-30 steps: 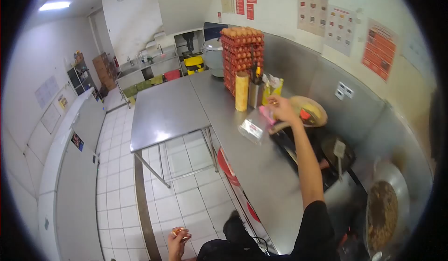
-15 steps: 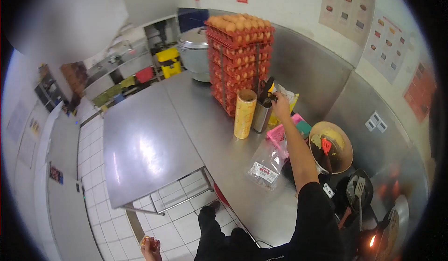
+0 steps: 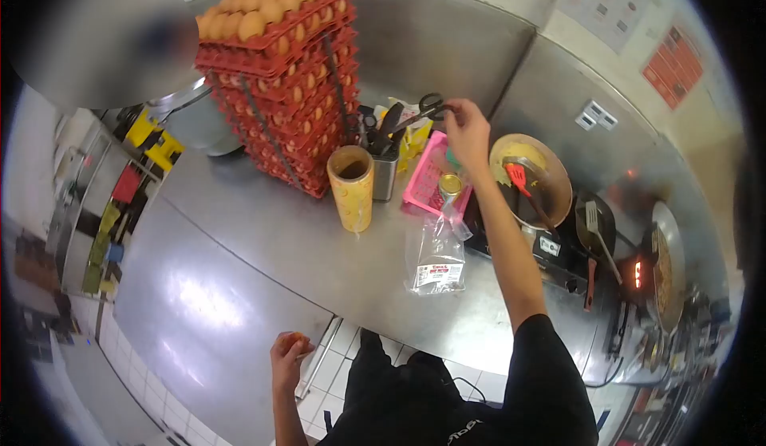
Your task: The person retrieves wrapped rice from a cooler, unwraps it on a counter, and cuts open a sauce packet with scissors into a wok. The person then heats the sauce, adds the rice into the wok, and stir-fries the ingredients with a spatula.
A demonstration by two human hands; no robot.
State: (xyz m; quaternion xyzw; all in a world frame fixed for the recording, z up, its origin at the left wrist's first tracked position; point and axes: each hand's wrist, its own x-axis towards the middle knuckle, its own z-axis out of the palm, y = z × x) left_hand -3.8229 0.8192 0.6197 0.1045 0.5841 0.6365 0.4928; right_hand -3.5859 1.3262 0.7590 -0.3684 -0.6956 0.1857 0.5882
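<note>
My right hand (image 3: 468, 131) is closed on the black handles of a pair of scissors (image 3: 432, 104). The blades point left, over a metal utensil holder (image 3: 386, 176) with black-handled tools in it. Left of the holder stands a yellow roll of wrap (image 3: 353, 200), upright on its end. My left hand (image 3: 289, 358) is low over the steel table's near edge, its fingers curled round something small; a bit of orange shows at the fingertips. A pink basket (image 3: 424, 176) and a clear plastic bag with a label (image 3: 437, 266) lie below my right hand.
Tall red trays of eggs (image 3: 279, 87) rise at the back left. To the right, a pan with a red spatula (image 3: 519, 179) sits on a black stove (image 3: 550, 246). Beyond it are a smaller pan (image 3: 597, 226) and a large wok (image 3: 664, 270) beside a flame (image 3: 637, 274).
My right hand has drawn the scissors up and right from the utensil holder. My left hand has risen from low over the floor to the table edge. My view has turned right and down.
</note>
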